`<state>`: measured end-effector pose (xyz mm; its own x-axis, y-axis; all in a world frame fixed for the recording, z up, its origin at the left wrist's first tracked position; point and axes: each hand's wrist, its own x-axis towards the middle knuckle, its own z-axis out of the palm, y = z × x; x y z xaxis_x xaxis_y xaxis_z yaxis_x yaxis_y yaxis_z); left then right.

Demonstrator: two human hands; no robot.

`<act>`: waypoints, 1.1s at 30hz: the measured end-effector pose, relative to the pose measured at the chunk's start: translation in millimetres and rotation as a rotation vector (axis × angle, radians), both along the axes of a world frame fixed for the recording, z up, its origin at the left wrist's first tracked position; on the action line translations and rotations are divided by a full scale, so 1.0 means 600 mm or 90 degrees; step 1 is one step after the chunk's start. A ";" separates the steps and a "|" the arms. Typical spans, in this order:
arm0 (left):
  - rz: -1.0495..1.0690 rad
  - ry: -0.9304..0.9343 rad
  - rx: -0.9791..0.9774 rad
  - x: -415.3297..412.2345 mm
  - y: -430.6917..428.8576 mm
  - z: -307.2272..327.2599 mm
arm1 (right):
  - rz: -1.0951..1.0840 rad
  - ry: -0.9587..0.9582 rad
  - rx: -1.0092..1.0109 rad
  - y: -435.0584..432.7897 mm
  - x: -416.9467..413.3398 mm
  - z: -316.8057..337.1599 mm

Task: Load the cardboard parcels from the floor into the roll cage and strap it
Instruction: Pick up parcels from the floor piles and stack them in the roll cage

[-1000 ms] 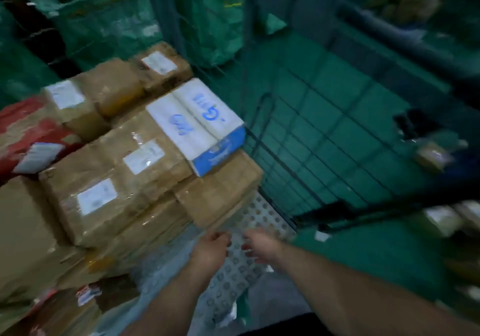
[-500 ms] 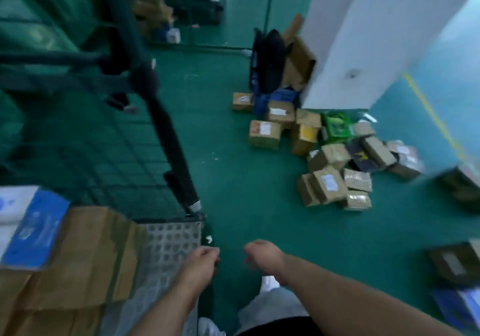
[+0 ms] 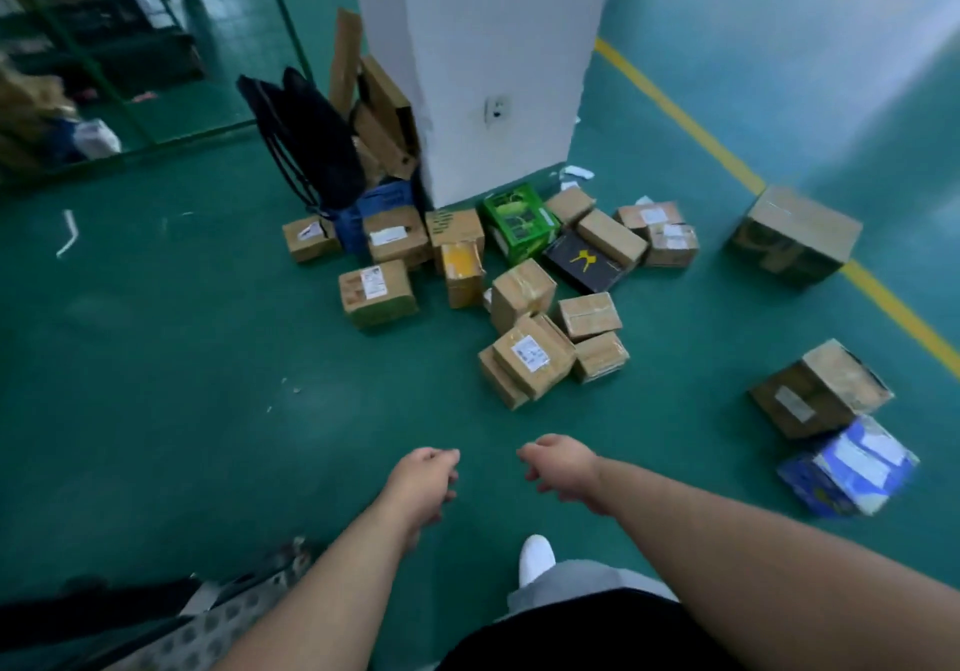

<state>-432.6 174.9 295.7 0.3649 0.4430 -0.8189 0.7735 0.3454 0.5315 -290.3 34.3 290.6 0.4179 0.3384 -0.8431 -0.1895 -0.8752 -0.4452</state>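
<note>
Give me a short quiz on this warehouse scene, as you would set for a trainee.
1. True or false: the green box lies on the floor by the foot of the white pillar.
2. The left hand and the right hand hold: A) a parcel; B) a strap; C) nothing.
3. Fill in: the line painted on the floor is ___.

Key: 1 true; 2 C, since the fingers of both hands are loosely curled and hold nothing; 3 yellow.

I see a green floor (image 3: 156,358). A white pillar (image 3: 493,47) stands ahead. A yellow line (image 3: 691,125) runs beside it.
</note>
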 end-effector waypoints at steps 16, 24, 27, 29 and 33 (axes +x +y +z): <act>-0.154 0.120 -0.026 0.300 0.263 -0.113 | -0.236 0.140 -0.079 0.165 0.292 -0.111; -0.390 0.123 0.049 0.533 0.450 -0.167 | -0.422 0.084 -0.134 0.218 0.377 -0.129; -0.448 0.127 0.061 0.604 0.471 -0.182 | -0.537 0.124 -0.123 0.233 0.388 -0.145; -0.471 0.142 0.039 0.639 0.473 -0.197 | -0.559 0.166 -0.119 0.243 0.394 -0.162; -0.525 0.182 0.025 0.674 0.478 -0.263 | -0.586 0.212 -0.124 0.260 0.400 -0.246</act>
